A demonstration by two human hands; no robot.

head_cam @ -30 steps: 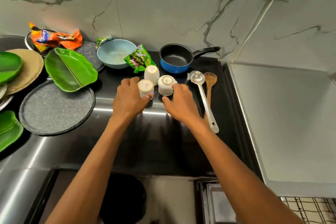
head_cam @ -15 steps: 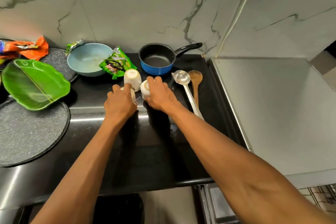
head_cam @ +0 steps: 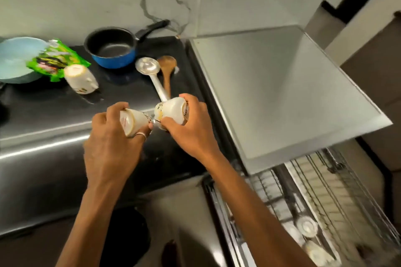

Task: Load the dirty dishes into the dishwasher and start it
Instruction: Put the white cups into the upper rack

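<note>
My left hand (head_cam: 112, 143) grips a white cup (head_cam: 133, 122), lifted off the black counter (head_cam: 54, 115) and tipped on its side. My right hand (head_cam: 191, 128) grips a second white cup (head_cam: 173, 110) right beside it, also tilted; the two cups nearly touch. A third white cup (head_cam: 81, 79) stands upside down on the counter further left. The open dishwasher (head_cam: 308, 201) shows at the lower right, its wire rack pulled out with a couple of pale items in it.
A blue saucepan (head_cam: 112, 50), a steel ladle (head_cam: 152, 76) and a wooden spoon (head_cam: 167, 71) lie behind my hands. A light blue bowl (head_cam: 15, 60) and a green snack packet (head_cam: 56, 60) sit at the left. A grey appliance top (head_cam: 282, 93) fills the right.
Both hands have closed round a cup each and lifted them off the counter, moving right. The view has swung right and down, bringing the dishwasher rack into sight.
</note>
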